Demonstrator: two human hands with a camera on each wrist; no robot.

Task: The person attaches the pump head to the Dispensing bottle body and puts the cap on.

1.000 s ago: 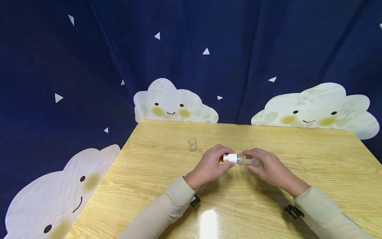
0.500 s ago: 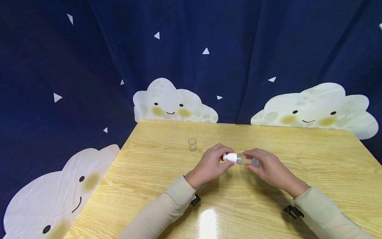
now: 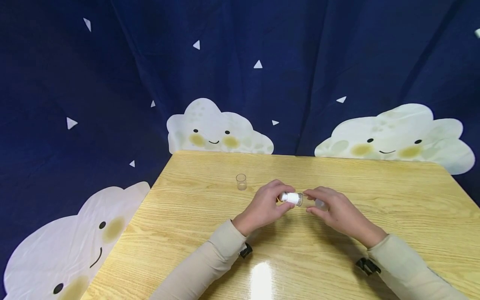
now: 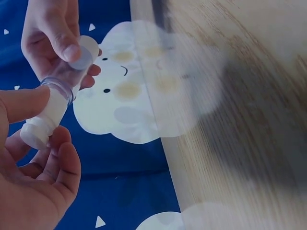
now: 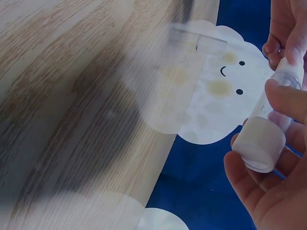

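Between both hands, a small bottle lies on its side above the table. It has a white top [image 3: 291,198] with a narrower knob at its end, a clear ring [image 4: 60,88] and a clear body ending in a white base [image 5: 261,143]. My left hand [image 3: 267,205] pinches the white top between thumb and fingers. From the other side, my right hand [image 3: 337,208] grips the clear body, its thumb laid along it in the right wrist view. Fingers partly hide the body and base. Behind the left hand, a clear open-rimmed cup-like cylinder [image 3: 241,182] stands upright on the table.
The light wooden table [image 3: 202,233] reaches back to a dark blue curtain [image 3: 232,50] printed with white clouds and triangles. Black straps [image 3: 368,266] show at both wrists, under beige sleeves [image 3: 198,266]. A bright reflection lies near the table's front.
Both hands keep nearly the same place. The white top looks slightly turned between the left fingers, and less brown shows at its left end. The clear cylinder stays put.
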